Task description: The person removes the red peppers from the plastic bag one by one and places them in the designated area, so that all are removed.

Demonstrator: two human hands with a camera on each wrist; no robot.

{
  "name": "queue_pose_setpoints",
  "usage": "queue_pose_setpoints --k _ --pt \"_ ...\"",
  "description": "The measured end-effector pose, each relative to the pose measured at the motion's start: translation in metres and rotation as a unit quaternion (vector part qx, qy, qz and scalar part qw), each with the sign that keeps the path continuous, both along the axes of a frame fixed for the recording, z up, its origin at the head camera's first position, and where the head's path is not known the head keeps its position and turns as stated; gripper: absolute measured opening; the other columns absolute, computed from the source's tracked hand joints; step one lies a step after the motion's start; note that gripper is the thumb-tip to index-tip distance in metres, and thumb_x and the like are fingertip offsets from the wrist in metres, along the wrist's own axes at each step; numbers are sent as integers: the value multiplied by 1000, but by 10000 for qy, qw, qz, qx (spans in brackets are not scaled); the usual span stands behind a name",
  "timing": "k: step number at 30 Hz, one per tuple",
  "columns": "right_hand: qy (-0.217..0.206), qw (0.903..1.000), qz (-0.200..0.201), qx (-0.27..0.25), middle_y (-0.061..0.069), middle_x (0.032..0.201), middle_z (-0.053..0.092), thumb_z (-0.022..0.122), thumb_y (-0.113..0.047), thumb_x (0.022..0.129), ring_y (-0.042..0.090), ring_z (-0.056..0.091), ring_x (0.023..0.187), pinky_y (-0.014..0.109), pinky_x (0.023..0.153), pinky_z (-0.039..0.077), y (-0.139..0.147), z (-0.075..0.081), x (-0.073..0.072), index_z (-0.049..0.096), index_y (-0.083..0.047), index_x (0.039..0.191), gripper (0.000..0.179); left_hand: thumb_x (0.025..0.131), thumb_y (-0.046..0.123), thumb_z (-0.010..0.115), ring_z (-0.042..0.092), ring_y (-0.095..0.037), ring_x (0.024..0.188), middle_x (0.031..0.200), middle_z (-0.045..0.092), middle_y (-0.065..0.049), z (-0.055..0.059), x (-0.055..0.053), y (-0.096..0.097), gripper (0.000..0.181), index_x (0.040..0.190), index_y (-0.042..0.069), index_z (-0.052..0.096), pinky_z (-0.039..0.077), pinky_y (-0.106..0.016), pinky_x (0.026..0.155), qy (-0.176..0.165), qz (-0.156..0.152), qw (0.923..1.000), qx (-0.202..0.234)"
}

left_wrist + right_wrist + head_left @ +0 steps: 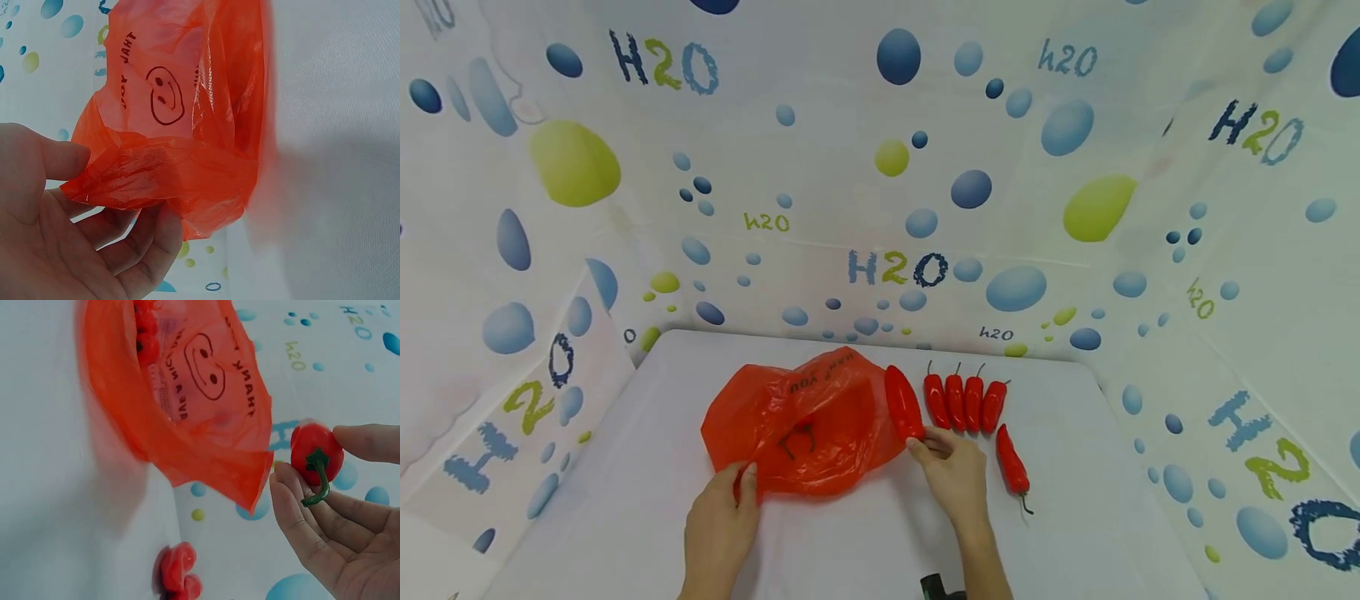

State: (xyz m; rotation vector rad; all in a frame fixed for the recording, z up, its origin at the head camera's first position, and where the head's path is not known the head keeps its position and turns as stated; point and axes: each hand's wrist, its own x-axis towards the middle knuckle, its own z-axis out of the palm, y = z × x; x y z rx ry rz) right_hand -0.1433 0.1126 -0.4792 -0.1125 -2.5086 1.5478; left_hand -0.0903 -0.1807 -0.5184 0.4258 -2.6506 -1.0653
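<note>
A thin red plastic bag [745,400] with dark printing lies spread on the white table, its mouth facing me. My left hand [721,517] pinches the bag's near left edge between thumb and fingers; the left wrist view shows the crumpled film [137,172] in that grip. Between thumb and fingertips, my right hand [955,477] holds a glossy red chili pepper [902,402] beside the bag's right edge. Its green stem [320,478] points back toward the palm. Inside the bag, red peppers [147,347] show in the right wrist view.
Right of the bag, several red peppers [954,402] lie side by side in a row. One more pepper [1013,462] lies nearer to me, stem toward me. A dark object [933,586] sits at the bottom edge. Printed sheeting [820,167] walls the table's back and sides.
</note>
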Motion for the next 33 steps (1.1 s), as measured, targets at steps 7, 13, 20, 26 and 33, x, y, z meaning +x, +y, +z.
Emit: queue_pose_setpoints --k 7,13,20,26,33 --pt "-157 9993 -333 14 5 98 79 81 -28 91 21 75 88 37 75 63 11 -7 -1 78 -7 121 37 110 31 49 67 -48 106 118 71 -24 -1 -1 1 40 124 -2 68 50 -66 91 -46 -36 10000 -5" --pt "-219 9984 -519 -84 6 97 79 81 -25 92 21 76 87 39 77 63 21 -15 -1 77 -6 123 37 111 31 48 66 -49 109 122 70 -25 -2 -2 1 42 127 -2 67 49 -67 94 -151 -7 9999 -9" --pt "-227 9978 -619 -100 7 95 79 81 -28 93 21 75 86 37 75 61 34 -23 1 77 -6 122 37 111 33 47 65 -50 111 123 70 -25 -5 -3 0 43 127 -2 67 48 -68 94 -135 -26 9999 4" --pt "-435 9943 -972 53 8 95 79 82 -29 91 21 74 85 36 72 61 44 -35 1 78 -5 119 37 111 32 47 66 -50 110 122 70 -25 -6 -2 1 42 126 -2 68 48 -67 94 -71 19 10000 -3" --pt "-596 9901 -1269 87 10 95 78 82 -26 91 21 73 83 39 73 62 53 -43 2 77 -2 118 37 111 30 47 66 -49 108 120 70 -26 -7 -3 1 41 125 -2 68 49 -67 92 -60 18 10000 6"
